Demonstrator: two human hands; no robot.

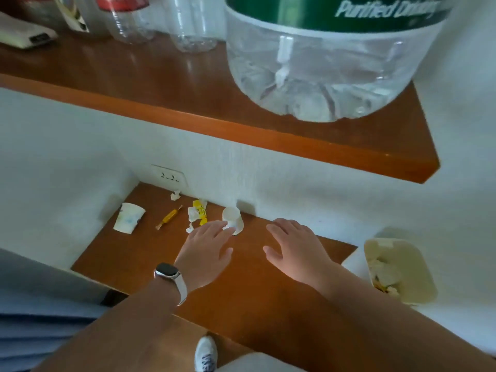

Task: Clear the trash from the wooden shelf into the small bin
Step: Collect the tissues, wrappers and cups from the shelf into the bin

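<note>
On the lower wooden shelf (150, 253) lies trash: a white paper cup (128, 217) on its side at the left, a yellow stick wrapper (169, 217), a crumpled yellow and white wrapper (198, 212), a small paper scrap (175, 195) by the wall, and a small white cup (233, 219). My left hand (206, 248) reaches out flat, its fingertips touching the small white cup. My right hand (295, 248) hovers open over the bare shelf to the right of the cup. The small cream bin (413, 267) stands beyond the shelf's right end, with crumpled paper inside.
An upper wooden shelf (241, 130) overhangs, carrying a large clear water jug (322, 71), several empty plastic bottles (188, 25) and a white device (24, 36). A wall socket (169, 176) sits above the lower shelf. A white shoe (205, 353) shows below.
</note>
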